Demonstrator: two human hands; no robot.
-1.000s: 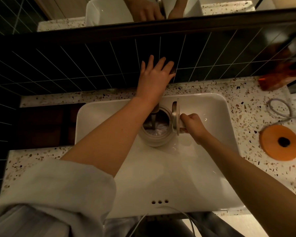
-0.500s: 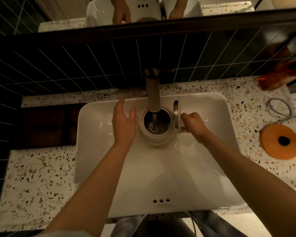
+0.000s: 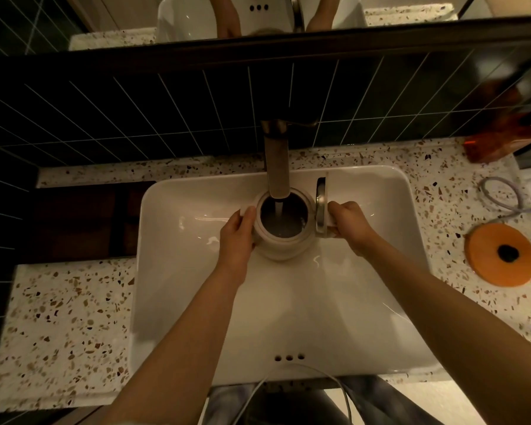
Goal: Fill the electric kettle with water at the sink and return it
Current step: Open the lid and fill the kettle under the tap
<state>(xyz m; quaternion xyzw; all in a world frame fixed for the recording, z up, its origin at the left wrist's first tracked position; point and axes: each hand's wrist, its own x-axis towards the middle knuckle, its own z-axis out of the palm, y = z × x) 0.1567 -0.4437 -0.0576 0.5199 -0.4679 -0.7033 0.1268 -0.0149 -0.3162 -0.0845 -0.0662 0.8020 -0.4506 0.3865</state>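
Note:
A cream electric kettle (image 3: 284,248) sits in the white sink (image 3: 288,302) under the metal faucet (image 3: 276,167), its lid (image 3: 321,205) flipped up on the right. Water streams from the spout into the open kettle, which holds some water. My right hand (image 3: 348,223) grips the kettle's handle, hidden under the fingers. My left hand (image 3: 238,233) rests flat against the kettle's left side, thumb at the rim.
An orange round kettle base (image 3: 500,254) with a dark centre lies on the speckled counter at right, a coiled cord (image 3: 503,196) behind it. An orange packet (image 3: 497,139) leans at the back right. Dark tiled wall and a mirror stand behind. A white cable (image 3: 304,381) hangs at the sink's front.
My left hand left the faucet lever at the wall, came down into the sink and now presses on the kettle's left side. Water keeps running; the right hand stays on the handle.

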